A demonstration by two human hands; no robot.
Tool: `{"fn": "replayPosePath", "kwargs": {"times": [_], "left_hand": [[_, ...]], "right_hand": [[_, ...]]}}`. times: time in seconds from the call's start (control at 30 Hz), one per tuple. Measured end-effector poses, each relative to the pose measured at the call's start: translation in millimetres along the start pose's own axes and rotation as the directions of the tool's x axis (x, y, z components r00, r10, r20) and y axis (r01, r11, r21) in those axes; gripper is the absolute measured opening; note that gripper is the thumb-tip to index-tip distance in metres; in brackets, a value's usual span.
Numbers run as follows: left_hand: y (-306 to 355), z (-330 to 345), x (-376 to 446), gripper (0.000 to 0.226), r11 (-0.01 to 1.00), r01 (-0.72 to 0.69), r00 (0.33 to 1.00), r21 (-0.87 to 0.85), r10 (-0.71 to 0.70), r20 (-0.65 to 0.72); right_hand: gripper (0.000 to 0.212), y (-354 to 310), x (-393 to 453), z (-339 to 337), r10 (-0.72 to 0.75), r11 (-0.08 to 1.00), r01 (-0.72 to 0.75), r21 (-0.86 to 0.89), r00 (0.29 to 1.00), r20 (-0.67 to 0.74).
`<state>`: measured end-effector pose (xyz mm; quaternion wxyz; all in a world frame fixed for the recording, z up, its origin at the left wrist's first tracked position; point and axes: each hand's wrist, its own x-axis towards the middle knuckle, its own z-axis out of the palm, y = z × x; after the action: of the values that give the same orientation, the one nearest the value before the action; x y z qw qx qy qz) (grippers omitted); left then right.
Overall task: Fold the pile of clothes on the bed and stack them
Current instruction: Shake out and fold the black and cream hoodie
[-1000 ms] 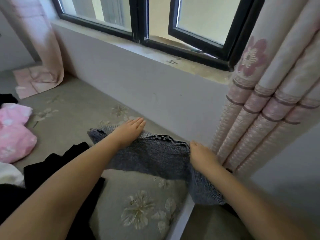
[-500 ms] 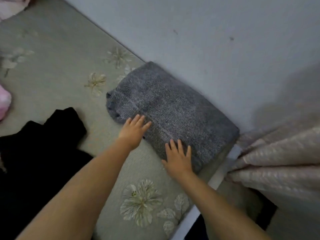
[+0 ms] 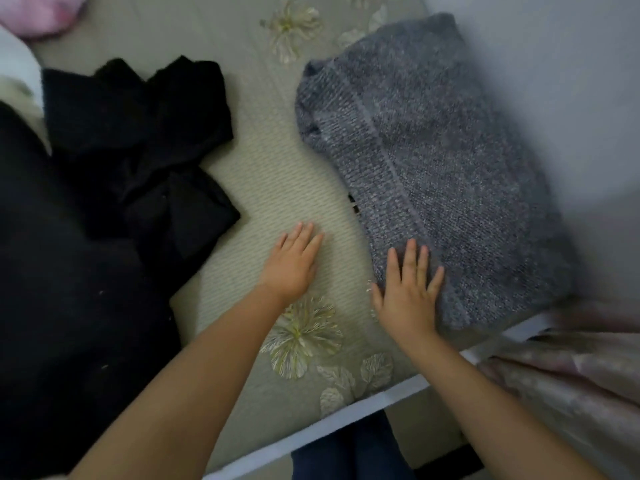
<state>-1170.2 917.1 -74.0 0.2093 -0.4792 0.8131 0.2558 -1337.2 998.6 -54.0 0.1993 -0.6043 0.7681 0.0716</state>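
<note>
Folded grey sweater [image 3: 433, 168] lies at bed [image 3: 277, 188] corner by wall, long axis running away from person, slightly leftward. Black clothes [image 3: 138, 140] — unfolded heap — well left, nearer left hand [image 3: 292, 263].
Left hand flat on bare bedcover, fingers straight, holding nothing.
Right hand [image 3: 408, 292] spread flat, pressing sweater's near edge — no grip.

We have a single wide-angle view from the person's head, looking steeply down and forward over both forearms onto the bed [image 3: 277, 188] near its corner, close enough that the bed edge and wall frame it.
</note>
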Motion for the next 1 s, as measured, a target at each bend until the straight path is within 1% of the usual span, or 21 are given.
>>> {"fn": "replayPosePath", "kwargs": {"times": [0.03,0.07,0.1,0.17,0.2,0.23,0.33,0.4,0.43,0.47,0.5,0.53,0.6,0.63,0.7,0.77,0.83,0.9,0.97,1.0], "left_hand": [[-10.2,1.7,-13.4,0.052,0.997,0.058,0.998,-0.058,-0.06,-0.034],[-21.4,2.5,-28.9,0.05,0.987,0.103,0.989,-0.125,-0.114,-0.092],[-32.8,2.9,-45.4,0.048,0.979,0.127,0.971,-0.161,-0.156,-0.18],[-62.0,11.2,-78.5,0.046,0.966,0.182,0.916,-0.186,-0.235,-0.325],[-78.2,16.7,-96.9,0.045,0.956,0.234,0.88,-0.177,-0.286,-0.379],[-91.8,19.0,-116.4,0.042,0.936,0.295,0.858,-0.19,-0.347,-0.378],[-124.8,36.1,-170.4,0.032,0.851,0.46,0.721,-0.253,-0.524,-0.454],[-139.7,51.1,-202.4,0.047,0.759,0.569,0.647,-0.316,-0.65,-0.398],[-143.8,57.5,-216.7,0.054,0.7,0.618,0.61,-0.359,-0.714,-0.343],[-148.2,66.2,-229.2,0.059,0.632,0.666,0.568,-0.395,-0.774,-0.28],[-152.3,74.1,-239.9,0.062,0.571,0.705,0.539,-0.419,-0.817,-0.207],[-156.0,82.0,-249.6,0.064,0.531,0.731,0.52,-0.429,-0.84,-0.155],[-161.5,96.3,-265.5,0.065,0.5,0.755,0.519,-0.425,-0.851,-0.08],[-163.4,102.7,-272.3,0.064,0.491,0.756,0.528,-0.433,-0.848,-0.038],[-164.9,113.7,-284.8,0.063,0.486,0.743,0.564,-0.461,-0.825,0.039],[-160.6,125.0,-294.2,0.065,0.5,0.73,0.615,-0.466,-0.778,0.129],[-149.1,132.3,-299.7,0.07,0.524,0.701,0.661,-0.484,-0.733,0.163],[-135.3,139.2,-301.0,0.078,0.518,0.674,0.687,-0.526,-0.702,0.188],[-124.7,150.8,-297.9,0.079,0.53,0.666,0.693,-0.525,-0.7,0.173],[-121.4,157.1,-295.8,0.071,0.552,0.651,0.693,-0.521,-0.712,0.112]], "right_hand": [[0.049,-10.7,-0.5,1.6,-0.109,0.994,0.109,-0.001,0.993,-0.054],[0.045,-25.0,-1.3,0.6,-0.222,0.974,0.224,0.022,0.973,-0.072],[0.043,-41.0,-2.0,3.1,-0.332,0.939,0.337,0.065,0.94,-0.08],[0.041,-77.9,-2.2,7.5,-0.497,0.85,0.51,0.131,0.86,-0.12],[0.04,-96.4,-3.2,12.5,-0.561,0.805,0.574,0.15,0.819,-0.121],[0.038,-115.0,-2.8,16.9,-0.625,0.755,0.637,0.159,0.771,-0.119],[0.035,-170.1,-8.4,27.6,-0.764,0.604,0.764,0.226,0.636,-0.109],[0.039,-202.2,-12.3,31.4,-0.803,0.572,0.791,0.219,0.594,-0.046],[0.044,-218.3,-14.3,31.3,-0.807,0.575,0.788,0.219,0.59,-0.004],[0.05,-235.1,-16.6,29.5,-0.788,0.605,0.759,0.24,0.615,0.038],[0.059,-250.8,-17.1,27.9,-0.746,0.651,0.709,0.271,0.664,0.052],[0.07,-265.5,-17.8,24.6,-0.685,0.707,0.632,0.317,0.723,0.085],[0.086,-293.8,-19.9,18.3,-0.557,0.787,0.419,0.453,0.798,0.23],[0.088,-305.7,-19.2,16.5,-0.508,0.802,0.348,0.485,0.826,0.246],[0.081,-322.7,-18.3,13.2,-0.446,0.799,0.276,0.535,0.868,0.218],[0.067,-328.9,-22.0,8.9,-0.424,0.816,0.272,0.509,0.882,0.208],[0.053,-325.5,-28.3,3.6,-0.444,0.85,0.344,0.398,0.875,0.191],[0.04,-314.7,-34.5,-2.5,-0.485,0.858,0.434,0.275,0.861,0.154],[0.034,-300.6,-38.8,-8.1,-0.505,0.858,0.48,0.184,0.853,0.132],[0.033,-294.8,-40.6,-11.2,-0.506,0.86,0.488,0.15,0.852,0.131]]}}
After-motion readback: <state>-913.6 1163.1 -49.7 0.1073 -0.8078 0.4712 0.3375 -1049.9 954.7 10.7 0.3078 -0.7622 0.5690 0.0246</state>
